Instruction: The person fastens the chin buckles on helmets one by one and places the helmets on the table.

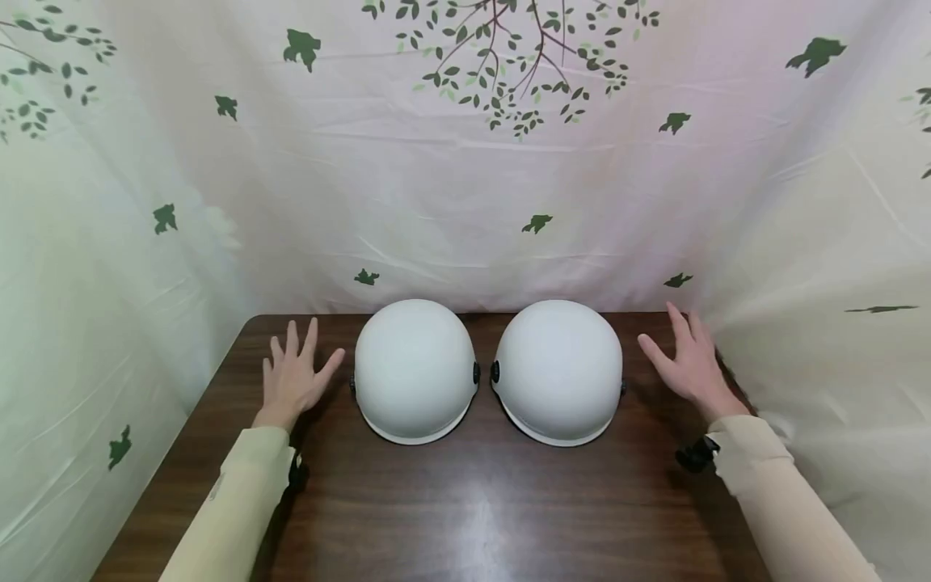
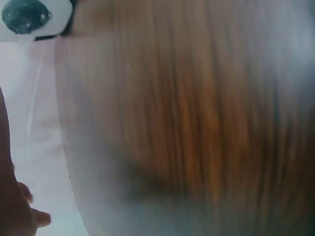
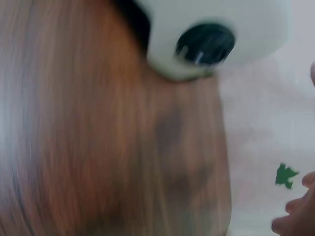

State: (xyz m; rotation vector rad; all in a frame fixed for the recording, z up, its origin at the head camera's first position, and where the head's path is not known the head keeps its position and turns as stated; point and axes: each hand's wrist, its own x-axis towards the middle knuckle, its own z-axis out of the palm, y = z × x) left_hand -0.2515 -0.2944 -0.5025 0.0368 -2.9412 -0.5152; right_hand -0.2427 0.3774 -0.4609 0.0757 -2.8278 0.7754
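1. Here's our landmark: the left helmet point(image 1: 414, 372), a smooth white dome sitting on the dark wood-grain tabletop point(image 1: 407, 501), with a black round fitting point(image 1: 476, 373) on its right side.
2. And just to the right of the left helmet, its lookalike: the right helmet point(image 1: 560, 372), near but apart, a narrow strip of wood showing between them, its own black disc point(image 1: 495, 372) facing the first dome.
3. Over to the left of the left helmet, the left hand point(image 1: 291, 376): fingers straight and fanned wide, thumb pointing toward the dome, a slim gap between. Nothing in its grasp!
4. Far to the right of the left helmet, beyond its twin, the right hand point(image 1: 691, 360): fingers extended, thumb stretched out toward the second dome, also short of contact, also holding nothing. Whether either palm meets the wood, I can't tell.
5. Nearer the viewer than the left helmet, pale sleeves point(image 1: 233, 501) run in on both sides.
6. And behind the left helmet hangs a white cloth point(image 1: 451, 194), printed with green birds and leafy branches.
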